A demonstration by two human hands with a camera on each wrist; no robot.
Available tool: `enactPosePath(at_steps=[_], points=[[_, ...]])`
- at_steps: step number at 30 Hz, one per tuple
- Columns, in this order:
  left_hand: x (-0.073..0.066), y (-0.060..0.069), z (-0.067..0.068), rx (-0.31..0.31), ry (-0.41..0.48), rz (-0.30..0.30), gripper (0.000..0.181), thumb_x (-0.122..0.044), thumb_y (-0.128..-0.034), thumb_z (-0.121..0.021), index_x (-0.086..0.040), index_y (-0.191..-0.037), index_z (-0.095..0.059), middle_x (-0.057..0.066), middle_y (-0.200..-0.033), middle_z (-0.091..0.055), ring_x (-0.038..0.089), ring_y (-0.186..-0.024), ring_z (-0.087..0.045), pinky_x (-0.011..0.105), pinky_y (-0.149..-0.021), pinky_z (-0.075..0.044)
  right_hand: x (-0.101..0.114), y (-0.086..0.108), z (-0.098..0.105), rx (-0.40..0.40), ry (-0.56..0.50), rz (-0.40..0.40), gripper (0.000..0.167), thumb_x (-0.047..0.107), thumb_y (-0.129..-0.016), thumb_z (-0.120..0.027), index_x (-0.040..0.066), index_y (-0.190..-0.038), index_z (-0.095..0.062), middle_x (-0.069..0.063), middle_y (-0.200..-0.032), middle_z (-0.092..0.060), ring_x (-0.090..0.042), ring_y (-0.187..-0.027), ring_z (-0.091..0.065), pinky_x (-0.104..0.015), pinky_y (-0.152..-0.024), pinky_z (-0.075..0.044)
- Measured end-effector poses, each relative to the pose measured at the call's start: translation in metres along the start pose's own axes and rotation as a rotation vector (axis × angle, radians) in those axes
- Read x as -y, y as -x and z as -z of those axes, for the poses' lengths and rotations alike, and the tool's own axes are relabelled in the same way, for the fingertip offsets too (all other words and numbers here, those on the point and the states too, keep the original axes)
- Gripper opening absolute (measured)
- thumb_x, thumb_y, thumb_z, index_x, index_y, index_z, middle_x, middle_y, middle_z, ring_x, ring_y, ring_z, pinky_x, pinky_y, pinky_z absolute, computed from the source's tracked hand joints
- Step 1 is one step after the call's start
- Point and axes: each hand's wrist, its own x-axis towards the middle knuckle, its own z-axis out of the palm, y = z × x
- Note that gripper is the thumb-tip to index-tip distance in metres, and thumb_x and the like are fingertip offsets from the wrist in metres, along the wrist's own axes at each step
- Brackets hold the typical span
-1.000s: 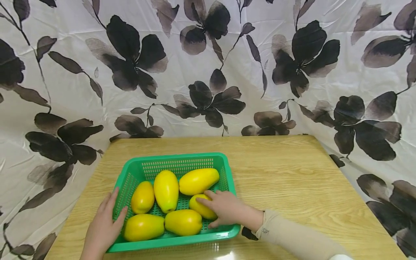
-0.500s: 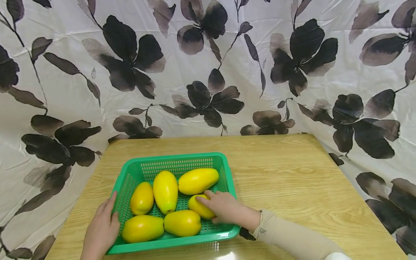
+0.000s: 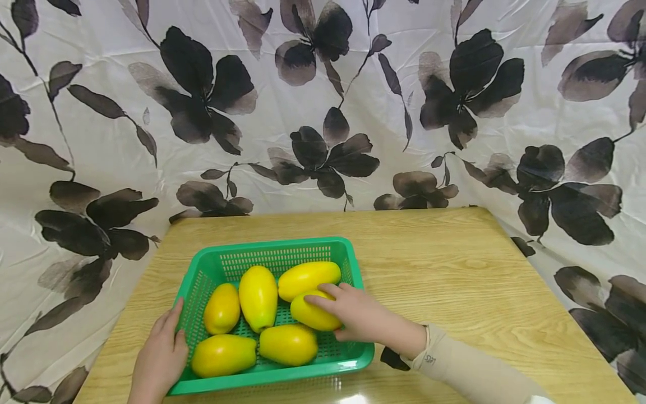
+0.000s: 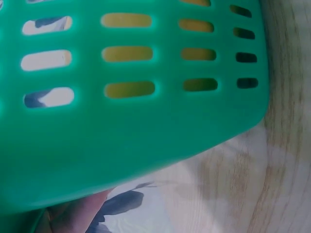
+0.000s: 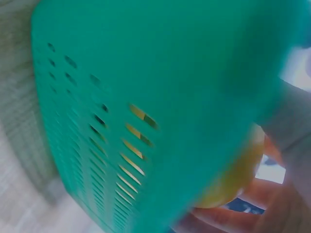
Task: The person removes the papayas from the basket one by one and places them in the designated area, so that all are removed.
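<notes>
Behind the right grip, a close-fitting beige fabric sleeve begins at the wrist, its cuff slightly wrinkled, with small dark lettering just back from the edge, too small to read. A small matt black piece shows at the wrist beside that cuff, and farther back from the grip a plain white patch of cloth meets the beige. The left grip is bare, wrist included.
</notes>
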Motion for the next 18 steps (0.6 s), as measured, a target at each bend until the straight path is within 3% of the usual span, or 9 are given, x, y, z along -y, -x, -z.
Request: enactPosePath(at_steps=[4, 13, 18], points=[[0.000, -0.001, -0.001, 0.003, -0.002, 0.005, 0.058, 0.000, -0.0898, -0.038, 0.002, -0.144, -0.017, 0.036, -0.131, -0.030, 0.056, -0.111, -0.037, 0.066, -0.084, -0.034, -0.002, 0.008, 0.011, -0.047, -0.023, -0.001, 0.078, 0.024, -0.069, -0.078, 0.024, -0.137, -0.039, -0.010, -0.133, -0.044, -0.027, -0.106, -0.051, -0.033, -0.069, -0.051], [0.000, 0.000, -0.001, -0.015, 0.004, -0.011, 0.057, 0.000, -0.0898, -0.039, 0.003, -0.143, -0.020, 0.037, -0.130, -0.031, 0.056, -0.110, -0.038, 0.067, -0.082, -0.035, -0.011, 0.023, 0.027, -0.174, -0.036, 0.005, 0.079, 0.021, -0.065, -0.078, 0.023, -0.135, -0.041, -0.010, -0.132, -0.045, -0.027, -0.102, -0.055, -0.028, -0.062, -0.050], [-0.001, 0.000, 0.000, 0.002, 0.007, -0.002, 0.057, 0.000, -0.0900, -0.038, 0.004, -0.143, -0.019, 0.037, -0.130, -0.030, 0.057, -0.111, -0.037, 0.067, -0.083, -0.034, -0.016, 0.033, 0.032, -0.224, -0.053, -0.014, 0.079, 0.020, -0.063, -0.077, 0.022, -0.135, -0.043, -0.010, -0.133, -0.044, -0.027, -0.104, -0.053, -0.030, -0.065, -0.051]])
